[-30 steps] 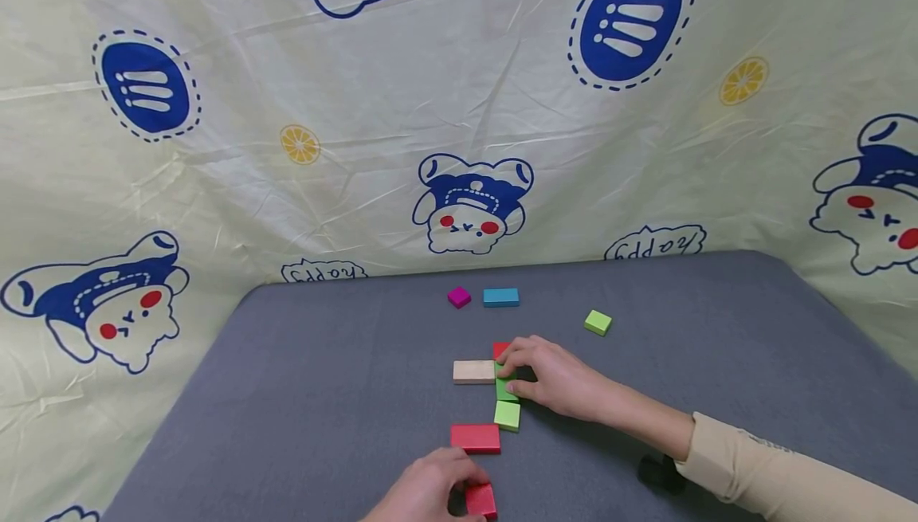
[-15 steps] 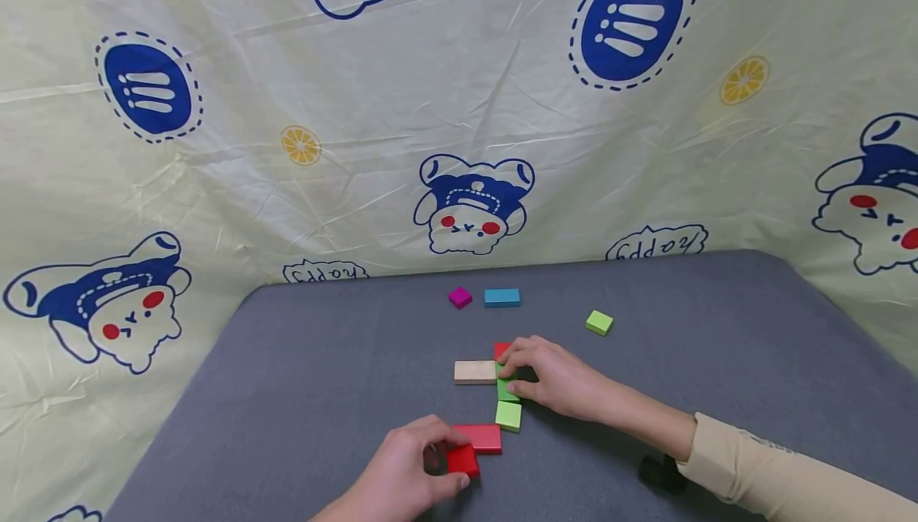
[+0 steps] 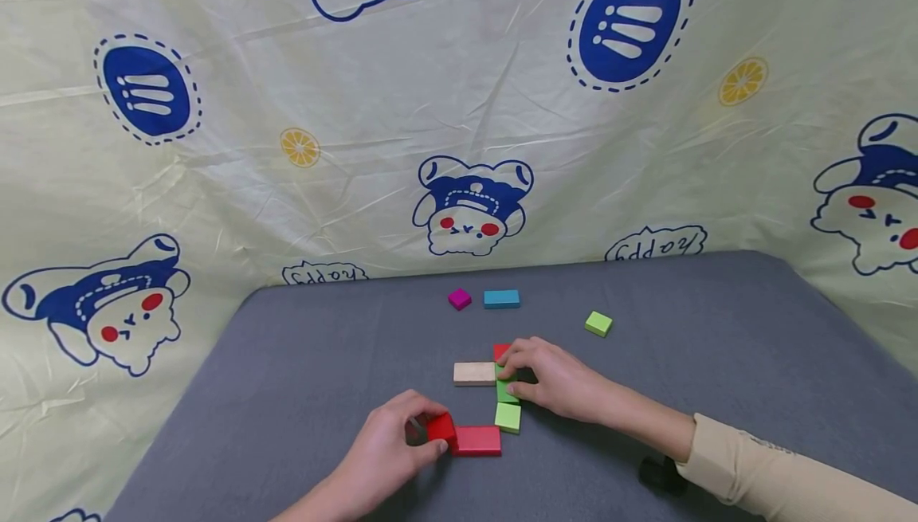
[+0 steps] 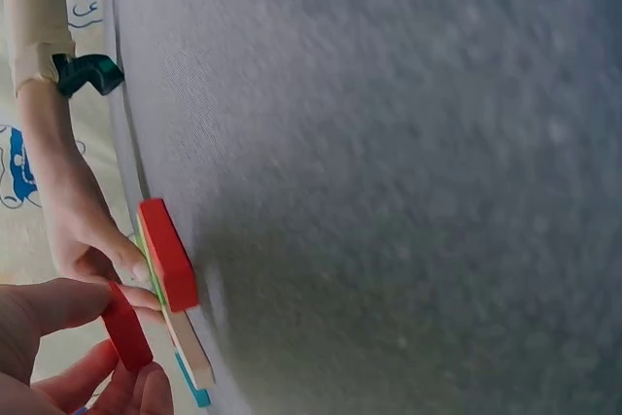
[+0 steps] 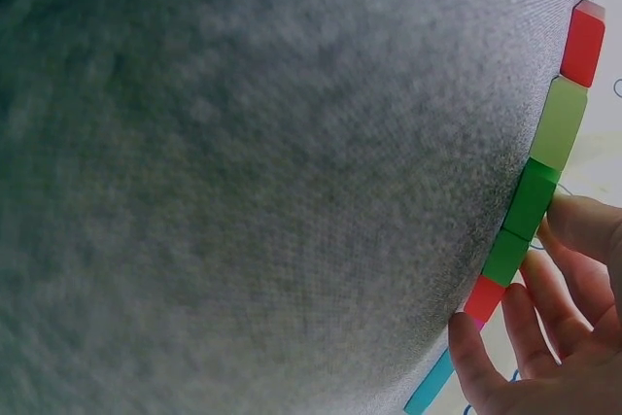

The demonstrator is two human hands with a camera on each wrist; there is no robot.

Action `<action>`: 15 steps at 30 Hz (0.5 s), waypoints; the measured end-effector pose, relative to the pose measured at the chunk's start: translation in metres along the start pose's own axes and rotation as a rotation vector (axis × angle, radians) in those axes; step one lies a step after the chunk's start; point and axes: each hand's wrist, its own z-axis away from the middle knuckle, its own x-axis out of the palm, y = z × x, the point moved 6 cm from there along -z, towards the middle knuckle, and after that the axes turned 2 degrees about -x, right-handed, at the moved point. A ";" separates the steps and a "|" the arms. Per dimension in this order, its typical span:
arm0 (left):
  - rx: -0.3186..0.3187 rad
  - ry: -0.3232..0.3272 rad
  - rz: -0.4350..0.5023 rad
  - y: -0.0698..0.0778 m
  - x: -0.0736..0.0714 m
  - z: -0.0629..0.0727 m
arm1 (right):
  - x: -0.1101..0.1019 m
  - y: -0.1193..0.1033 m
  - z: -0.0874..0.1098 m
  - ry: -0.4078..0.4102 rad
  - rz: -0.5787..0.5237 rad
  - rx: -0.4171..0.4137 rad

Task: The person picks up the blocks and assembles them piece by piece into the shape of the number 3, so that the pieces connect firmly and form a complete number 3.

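My left hand [image 3: 383, 446] pinches a small red block [image 3: 441, 429] between thumb and fingers, tilted, right at the left end of a long red block [image 3: 478, 441]. The left wrist view shows the pinched red block [image 4: 126, 328] from its side. Farther up, my right hand [image 3: 555, 378] rests relaxed fingertips on green blocks [image 3: 506, 392] in a row. A light green block [image 3: 508, 417] lies at the row's near end, a red block [image 3: 500, 352] at its far end. On the row's left, a plain wooden block [image 3: 474, 374] lies against it.
Toward the back of the grey table [image 3: 323, 378] lie a magenta block [image 3: 460, 299] and a blue block [image 3: 501, 299]. Another light green block [image 3: 598, 323] lies to the right. A printed cloth [image 3: 373, 107] hangs behind the table.
My left hand has carried the small red block from the near edge, up and leftward, to the left end of the long red block. The right hand has stayed put.
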 end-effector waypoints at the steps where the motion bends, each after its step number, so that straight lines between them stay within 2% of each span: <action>1: -0.005 0.006 -0.013 -0.001 -0.001 -0.001 | 0.000 0.000 0.000 -0.001 -0.001 0.000; 9: 0.001 0.071 -0.051 -0.012 -0.004 -0.004 | 0.000 0.000 0.000 -0.008 0.000 0.005; 15: -0.011 0.059 -0.046 -0.021 -0.003 -0.007 | 0.000 -0.001 0.001 -0.007 0.001 0.007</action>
